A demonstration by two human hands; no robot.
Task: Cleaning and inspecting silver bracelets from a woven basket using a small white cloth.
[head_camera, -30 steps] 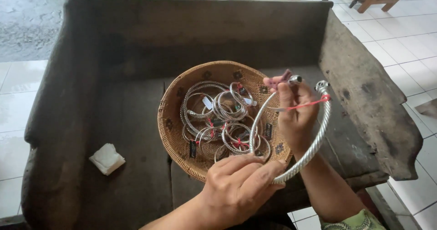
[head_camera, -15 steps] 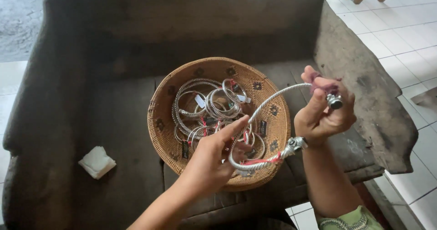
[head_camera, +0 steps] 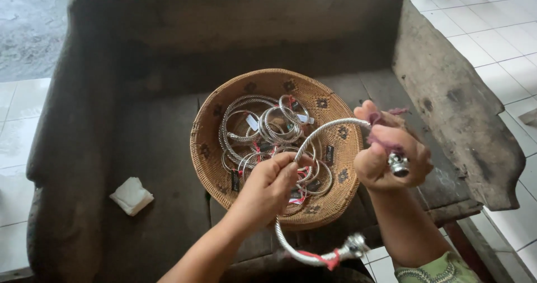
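Observation:
A thick twisted silver neck ring point(head_camera: 313, 134) with knobbed ends curves between both hands over a round woven basket point(head_camera: 207, 143). My left hand point(head_camera: 268, 185) pinches the ring near its middle. My right hand point(head_camera: 389, 154) grips the upper part, with a purple cloth point(head_camera: 386, 143) pressed against the metal and one knob end by the fingers. The other knob end point(head_camera: 352, 246) hangs low, with a red string tied beside it. Several silver bangles point(head_camera: 268, 129) with small tags lie in the basket.
The basket sits on a dark, worn wooden bench point(head_camera: 140, 92) with raised back and side boards. A folded white cloth point(head_camera: 131, 196) lies on the seat at the left. White floor tiles point(head_camera: 503, 48) surround the bench.
The ring has swung round: one knob end now hangs low by the bench's front edge. My left hand slid up onto the ring's middle, and my right hand stays on the upper part.

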